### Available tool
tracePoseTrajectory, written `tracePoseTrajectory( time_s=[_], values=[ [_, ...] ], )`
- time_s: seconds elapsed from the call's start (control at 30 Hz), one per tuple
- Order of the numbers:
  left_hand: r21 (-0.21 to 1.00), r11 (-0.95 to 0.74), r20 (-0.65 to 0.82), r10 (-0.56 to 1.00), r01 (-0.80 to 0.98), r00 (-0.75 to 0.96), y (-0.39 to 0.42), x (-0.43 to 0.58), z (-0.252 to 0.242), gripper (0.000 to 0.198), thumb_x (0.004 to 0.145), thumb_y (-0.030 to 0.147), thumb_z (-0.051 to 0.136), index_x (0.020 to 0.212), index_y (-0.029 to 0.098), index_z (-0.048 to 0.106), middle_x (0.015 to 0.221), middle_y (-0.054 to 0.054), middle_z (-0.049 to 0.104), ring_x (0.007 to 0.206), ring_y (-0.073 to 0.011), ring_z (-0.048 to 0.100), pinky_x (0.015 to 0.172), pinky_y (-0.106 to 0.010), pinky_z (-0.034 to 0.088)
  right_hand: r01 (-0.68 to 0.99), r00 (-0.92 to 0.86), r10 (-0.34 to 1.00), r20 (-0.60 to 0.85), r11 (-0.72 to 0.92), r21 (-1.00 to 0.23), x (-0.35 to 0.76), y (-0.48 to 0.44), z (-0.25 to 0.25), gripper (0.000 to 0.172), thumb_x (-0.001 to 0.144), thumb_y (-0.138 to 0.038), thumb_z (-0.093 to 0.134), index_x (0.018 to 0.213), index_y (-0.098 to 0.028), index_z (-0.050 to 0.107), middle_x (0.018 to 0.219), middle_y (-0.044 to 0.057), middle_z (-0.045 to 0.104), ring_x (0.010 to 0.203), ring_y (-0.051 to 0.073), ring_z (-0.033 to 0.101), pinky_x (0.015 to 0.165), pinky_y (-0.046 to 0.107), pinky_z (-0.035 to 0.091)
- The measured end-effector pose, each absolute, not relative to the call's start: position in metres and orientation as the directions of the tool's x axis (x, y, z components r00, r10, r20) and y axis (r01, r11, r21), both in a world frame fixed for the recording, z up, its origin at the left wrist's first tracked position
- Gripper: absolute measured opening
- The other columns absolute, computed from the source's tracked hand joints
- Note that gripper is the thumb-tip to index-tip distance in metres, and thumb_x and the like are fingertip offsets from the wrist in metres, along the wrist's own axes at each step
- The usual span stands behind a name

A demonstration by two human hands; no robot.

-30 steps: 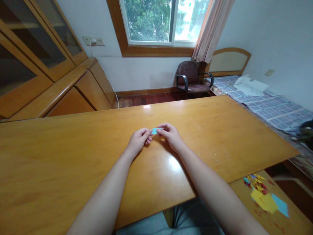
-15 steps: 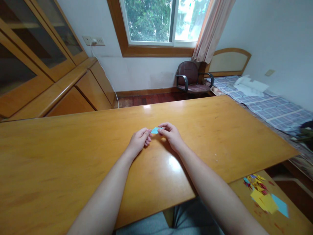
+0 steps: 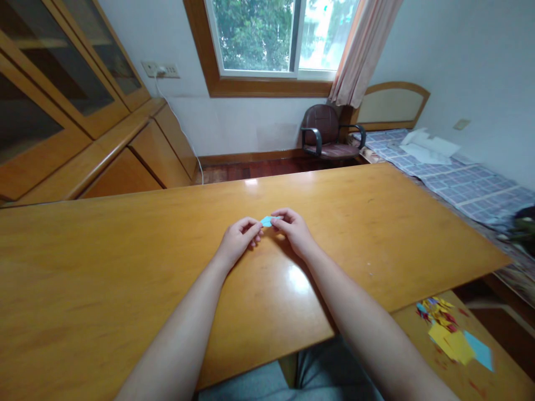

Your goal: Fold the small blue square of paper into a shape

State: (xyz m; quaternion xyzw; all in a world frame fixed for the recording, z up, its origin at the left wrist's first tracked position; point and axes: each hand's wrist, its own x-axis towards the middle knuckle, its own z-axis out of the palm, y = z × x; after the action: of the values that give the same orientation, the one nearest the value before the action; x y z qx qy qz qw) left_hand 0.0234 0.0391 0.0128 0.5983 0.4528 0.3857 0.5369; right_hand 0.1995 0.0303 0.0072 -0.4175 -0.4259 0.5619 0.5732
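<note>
Over a glossy wooden table, the left hand and right hand pinch opposite ends of a small light-blue paper, apparently partly folded, while yellow sheets lie flat, seemingly unused, at lower right.

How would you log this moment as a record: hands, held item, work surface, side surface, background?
Left hand: pinching the light-blue paper piece at its left tip
Right hand: pinching its right end
Paper's folds: too small to tell
Work surface: glossy wooden table
Side surface, lower right: yellow paper sheets, light-blue sheet, multicoloured scraps
Background: maroon armchair, window, plaid-covered bed
</note>
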Motion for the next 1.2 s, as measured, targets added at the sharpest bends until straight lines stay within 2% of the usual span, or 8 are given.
tracePoseTrajectory(
  time_s=[0.37,0.5,0.63,0.77,1.0,1.2],
  values=[
    [0.998,0.056,-0.055,0.963,0.005,0.263,0.0403,0.0213,0.0132,0.029,0.075,0.042,0.066,0.071,0.014,0.063,0.061,-0.001,0.062,0.049,-0.0091,0.053,0.048,-0.019,0.041,-0.274,-0.088,0.995,0.036,0.01,-0.962,0.1993,0.0282,0.0052,0.032,0.067,-0.034,0.077,0.092,-0.018,0.064,0.069,-0.003,0.063,0.062,0.011,0.056,0.064,0.025,0.044],
    [0.999,0.023,-0.036,0.955,0.047,0.293,0.0384,0.0227,0.0132,0.03,0.076,0.044,0.065,0.07,0.015,0.063,0.059,0.0,0.06,0.049,-0.0089,0.051,0.048,-0.02,0.04,-0.256,-0.153,0.988,0.009,-0.031,-0.966,0.199,0.0264,0.0061,0.036,0.067,-0.035,0.078,0.096,-0.019,0.064,0.077,-0.001,0.067,0.065,0.011,0.058,0.066,0.026,0.047],
    [0.996,-0.008,-0.021,0.947,0.089,0.319,0.0374,0.0231,0.0114,0.031,0.078,0.045,0.064,0.071,0.015,0.063,0.059,0.001,0.058,0.05,-0.0087,0.049,0.048,-0.02,0.039,-0.223,-0.156,0.988,-0.006,-0.041,-0.974,0.1992,0.0269,0.0053,0.04,0.064,-0.035,0.08,0.097,-0.018,0.063,0.07,-0.002,0.065,0.062,0.011,0.058,0.061,0.024,0.045],
    [0.995,-0.007,-0.024,0.947,0.097,0.32,0.0381,0.0226,0.009,0.031,0.079,0.045,0.063,0.071,0.015,0.062,0.059,0.001,0.057,0.049,-0.0084,0.048,0.048,-0.019,0.037,-0.201,-0.139,0.99,-0.027,-0.055,-0.978,0.1992,0.0274,0.0053,0.038,0.065,-0.036,0.079,0.093,-0.018,0.063,0.064,-0.003,0.062,0.058,0.01,0.056,0.057,0.023,0.042],
    [0.996,-0.013,-0.012,0.963,0.09,0.271,0.0387,0.0227,0.0115,0.032,0.079,0.045,0.064,0.068,0.015,0.061,0.058,0.001,0.057,0.049,-0.0084,0.049,0.047,-0.019,0.039,-0.264,-0.126,0.991,0.034,-0.001,-0.964,0.1977,0.0257,0.0091,0.029,0.066,-0.031,0.077,0.089,-0.019,0.065,0.063,-0.004,0.06,0.06,0.01,0.054,0.065,0.026,0.043],
    [0.997,0.007,-0.026,0.964,0.074,0.266,0.0372,0.0247,0.0155,0.032,0.077,0.046,0.064,0.067,0.015,0.06,0.057,0.001,0.057,0.049,-0.0089,0.049,0.048,-0.02,0.039,-0.25,-0.128,0.991,0.024,-0.009,-0.968,0.198,0.0238,0.0126,0.028,0.066,-0.031,0.077,0.09,-0.02,0.068,0.064,-0.004,0.058,0.061,0.011,0.052,0.066,0.026,0.042]
  ],
)
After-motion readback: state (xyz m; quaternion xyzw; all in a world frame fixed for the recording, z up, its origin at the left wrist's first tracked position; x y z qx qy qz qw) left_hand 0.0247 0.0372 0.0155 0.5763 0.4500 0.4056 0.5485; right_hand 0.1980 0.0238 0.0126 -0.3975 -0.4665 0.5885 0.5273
